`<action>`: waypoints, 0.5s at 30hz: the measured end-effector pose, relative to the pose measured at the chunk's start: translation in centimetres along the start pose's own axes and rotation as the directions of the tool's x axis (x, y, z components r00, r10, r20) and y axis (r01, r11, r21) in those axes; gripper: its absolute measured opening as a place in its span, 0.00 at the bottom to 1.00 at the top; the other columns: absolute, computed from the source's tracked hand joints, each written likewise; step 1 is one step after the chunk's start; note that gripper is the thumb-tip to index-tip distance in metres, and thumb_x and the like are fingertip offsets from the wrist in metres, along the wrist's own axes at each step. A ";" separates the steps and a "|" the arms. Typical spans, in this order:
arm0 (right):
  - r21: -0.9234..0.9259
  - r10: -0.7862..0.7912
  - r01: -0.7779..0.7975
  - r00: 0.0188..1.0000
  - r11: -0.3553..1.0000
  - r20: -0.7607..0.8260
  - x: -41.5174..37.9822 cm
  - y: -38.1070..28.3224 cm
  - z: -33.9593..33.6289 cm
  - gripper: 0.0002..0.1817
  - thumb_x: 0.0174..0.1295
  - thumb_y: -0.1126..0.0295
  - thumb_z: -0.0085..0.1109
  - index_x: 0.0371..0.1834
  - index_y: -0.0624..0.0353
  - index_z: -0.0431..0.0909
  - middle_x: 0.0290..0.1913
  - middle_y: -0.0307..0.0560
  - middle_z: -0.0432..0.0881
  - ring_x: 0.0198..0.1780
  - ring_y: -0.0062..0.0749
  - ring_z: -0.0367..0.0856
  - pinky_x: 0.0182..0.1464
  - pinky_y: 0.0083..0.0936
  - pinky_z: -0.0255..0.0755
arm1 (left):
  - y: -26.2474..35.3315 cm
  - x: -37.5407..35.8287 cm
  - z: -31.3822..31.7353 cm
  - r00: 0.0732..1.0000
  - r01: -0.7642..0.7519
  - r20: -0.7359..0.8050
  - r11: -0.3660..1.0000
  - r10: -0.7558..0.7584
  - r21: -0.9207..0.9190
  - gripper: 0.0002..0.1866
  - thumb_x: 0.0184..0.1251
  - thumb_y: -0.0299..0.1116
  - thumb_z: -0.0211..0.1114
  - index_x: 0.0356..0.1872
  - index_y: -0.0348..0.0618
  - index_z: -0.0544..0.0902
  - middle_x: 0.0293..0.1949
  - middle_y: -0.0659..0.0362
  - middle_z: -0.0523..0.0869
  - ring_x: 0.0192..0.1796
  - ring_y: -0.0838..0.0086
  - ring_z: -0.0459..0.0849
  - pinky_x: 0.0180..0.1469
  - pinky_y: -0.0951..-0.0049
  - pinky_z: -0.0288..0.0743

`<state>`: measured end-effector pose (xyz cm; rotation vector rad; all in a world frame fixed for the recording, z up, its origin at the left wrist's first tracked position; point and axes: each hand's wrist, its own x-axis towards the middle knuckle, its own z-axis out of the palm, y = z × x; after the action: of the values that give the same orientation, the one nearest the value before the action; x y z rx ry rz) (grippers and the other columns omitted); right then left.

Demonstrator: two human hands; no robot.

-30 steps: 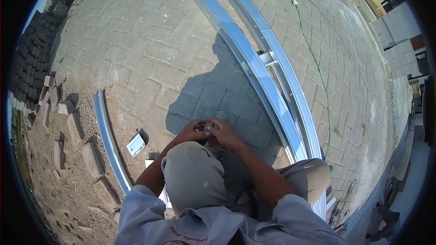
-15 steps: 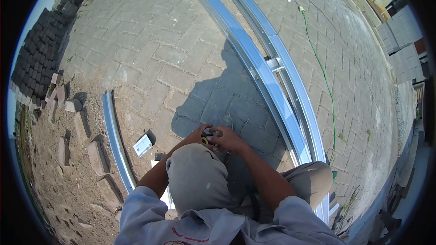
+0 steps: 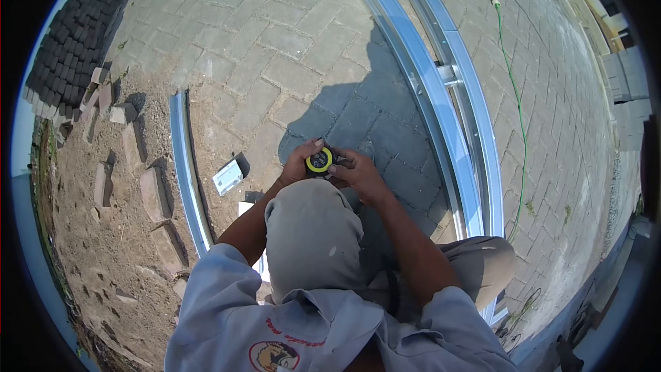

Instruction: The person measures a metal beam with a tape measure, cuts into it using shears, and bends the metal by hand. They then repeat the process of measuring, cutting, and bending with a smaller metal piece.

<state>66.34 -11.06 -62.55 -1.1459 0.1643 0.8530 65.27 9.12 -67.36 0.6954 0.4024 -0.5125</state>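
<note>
Above the raised knee, a round black object with a yellow ring [image 3: 319, 160], which looks like a tape measure, is held between both hands. My left hand [image 3: 298, 160] grips its left side, with the thumb near its top. My right hand [image 3: 354, 171] closes on its right side, thumb at the lower edge. The yellow ring and dark face point up toward the camera. To the left of the hands, a small white box or packet [image 3: 228, 177] lies on the ground.
Long metal frame rails [image 3: 430, 86] run along the right. A single metal strip [image 3: 184, 165] lies at the left, beside loose bricks [image 3: 155, 193] on dirt. A green cable [image 3: 521, 117] crosses the paving [image 3: 275, 62] further right. Stacked bricks [image 3: 69, 48] stand back left.
The yellow-ringed object has turned its face up and shows more fully. Both hands have risen in view. The camera view has shifted, so the rails and strip appear higher.
</note>
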 end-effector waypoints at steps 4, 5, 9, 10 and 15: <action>-0.547 -0.162 0.069 0.979 0.835 -0.124 -0.1 -1.3 -0.2 0.22 0.66 0.67 0.72 0.59 0.67 0.82 0.35 0.44 0.87 0.31 0.23 0.83 0.31 0.23 0.74 | 0.8 -0.9 1.9 0.997 0.038 0.074 0.978 -0.024 -0.206 0.19 0.74 0.43 0.62 0.55 0.38 0.80 0.49 0.55 0.87 0.53 0.63 0.87 0.58 0.63 0.81; -0.622 -0.223 0.080 0.962 0.779 -0.155 -0.2 -1.4 -0.6 0.20 0.66 0.66 0.72 0.56 0.67 0.84 0.33 0.42 0.86 0.30 0.22 0.82 0.30 0.22 0.72 | 1.4 -1.2 3.0 0.990 0.093 0.123 0.972 -0.067 -0.216 0.19 0.74 0.42 0.61 0.56 0.37 0.80 0.50 0.54 0.86 0.56 0.63 0.87 0.61 0.62 0.80; -0.191 -0.046 -0.002 0.967 0.982 -0.250 0.5 -1.1 -1.1 0.17 0.67 0.67 0.71 0.51 0.68 0.85 0.30 0.39 0.83 0.26 0.19 0.78 0.28 0.22 0.70 | 0.2 0.1 1.7 0.988 0.098 0.094 0.962 -0.126 0.254 0.20 0.71 0.39 0.67 0.58 0.40 0.80 0.54 0.51 0.85 0.54 0.64 0.85 0.58 0.63 0.80; -0.215 -0.054 0.004 0.972 0.977 -0.228 1.0 -0.4 -1.6 0.16 0.67 0.67 0.70 0.52 0.68 0.85 0.30 0.39 0.83 0.26 0.19 0.78 0.28 0.22 0.70 | 0.0 0.6 1.1 0.988 0.063 0.096 0.895 -0.117 0.442 0.23 0.69 0.40 0.70 0.59 0.39 0.80 0.54 0.50 0.85 0.55 0.64 0.85 0.58 0.63 0.80; -0.294 0.011 -0.046 0.993 0.955 -0.120 0.5 0.8 -2.6 0.15 0.69 0.69 0.67 0.54 0.67 0.84 0.34 0.40 0.85 0.30 0.19 0.80 0.32 0.21 0.76 | 0.4 0.2 0.7 0.995 -0.005 0.049 0.458 -0.083 0.889 0.35 0.60 0.35 0.80 0.65 0.34 0.74 0.53 0.51 0.84 0.57 0.68 0.83 0.61 0.63 0.77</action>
<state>66.94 -12.90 -64.60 -1.4796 0.1530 0.8555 65.76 8.81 -66.72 1.7083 0.0157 -0.8058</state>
